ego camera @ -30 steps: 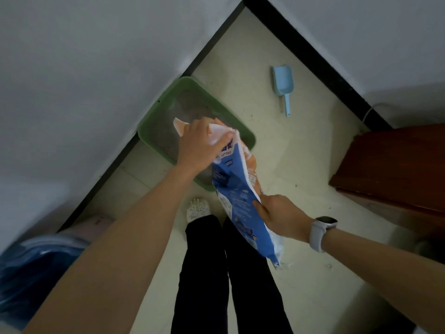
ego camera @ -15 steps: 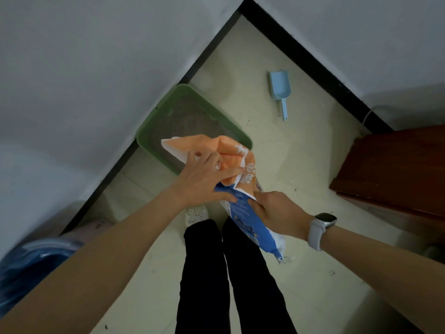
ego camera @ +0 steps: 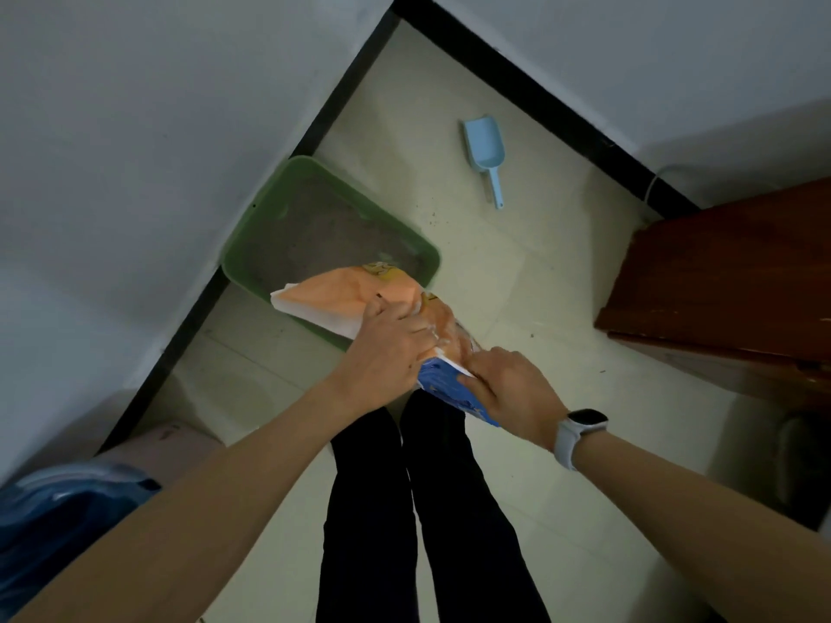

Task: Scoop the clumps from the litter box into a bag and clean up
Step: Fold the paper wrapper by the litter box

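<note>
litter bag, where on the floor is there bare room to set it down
Bare tile lies between the green litter box and the blue scoop, and between the scoop and the wooden cabinet. More lies right of the person's legs. It is crowded at the box's near corner, where both hands hold the litter bag.

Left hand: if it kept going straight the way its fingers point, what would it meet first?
The left hand already rests on the orange and blue litter bag. Beyond the bag, that line seems to lead down to the green litter box, though depth is unclear.
</note>
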Motion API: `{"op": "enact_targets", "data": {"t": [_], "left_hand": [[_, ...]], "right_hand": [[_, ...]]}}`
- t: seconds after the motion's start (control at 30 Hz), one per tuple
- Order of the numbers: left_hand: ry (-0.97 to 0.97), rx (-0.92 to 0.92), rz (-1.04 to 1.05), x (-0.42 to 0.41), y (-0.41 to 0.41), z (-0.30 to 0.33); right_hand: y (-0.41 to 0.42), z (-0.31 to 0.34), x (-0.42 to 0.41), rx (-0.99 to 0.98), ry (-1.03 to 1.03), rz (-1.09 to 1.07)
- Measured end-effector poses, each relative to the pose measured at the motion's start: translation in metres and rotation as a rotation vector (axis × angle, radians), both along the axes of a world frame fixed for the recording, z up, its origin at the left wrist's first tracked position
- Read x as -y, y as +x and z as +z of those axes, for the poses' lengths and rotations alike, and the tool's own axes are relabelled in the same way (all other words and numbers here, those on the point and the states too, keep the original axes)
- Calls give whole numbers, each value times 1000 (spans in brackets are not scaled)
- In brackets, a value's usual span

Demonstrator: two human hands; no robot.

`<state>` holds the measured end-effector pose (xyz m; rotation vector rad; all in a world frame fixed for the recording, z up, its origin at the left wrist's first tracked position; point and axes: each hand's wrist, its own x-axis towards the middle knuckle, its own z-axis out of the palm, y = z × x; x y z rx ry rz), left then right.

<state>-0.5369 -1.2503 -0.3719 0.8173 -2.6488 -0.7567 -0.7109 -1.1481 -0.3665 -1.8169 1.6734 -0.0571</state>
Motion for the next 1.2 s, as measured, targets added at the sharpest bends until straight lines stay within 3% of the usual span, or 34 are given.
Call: {"op": "enact_targets", "data": {"t": [0.07, 0.17, 0.27, 0.47, 0.7, 0.8, 0.97, 1.2], "left_hand": [[20, 12, 13, 2, -1, 1], [71, 24, 11, 1, 5, 4], [121, 48, 47, 3, 13, 11], [202, 115, 281, 17, 24, 7], [495, 109, 618, 47, 40, -17], [538, 149, 632, 50, 39, -32], [557, 392, 695, 47, 25, -60], [547, 489, 677, 49, 0, -73]], "right_hand": [[-6, -7, -11, -83, 80, -160], [-21, -19, -26, -130, 510, -324], [-25, -31, -27, -47, 710, -407], [1, -32, -6, -261, 461, -142], [11, -20, 11, -189, 336, -72], [6, -15, 15, -120, 351, -103], [4, -8, 25, -105, 415, -99], [-2, 2, 40, -141, 460, -58]]}}
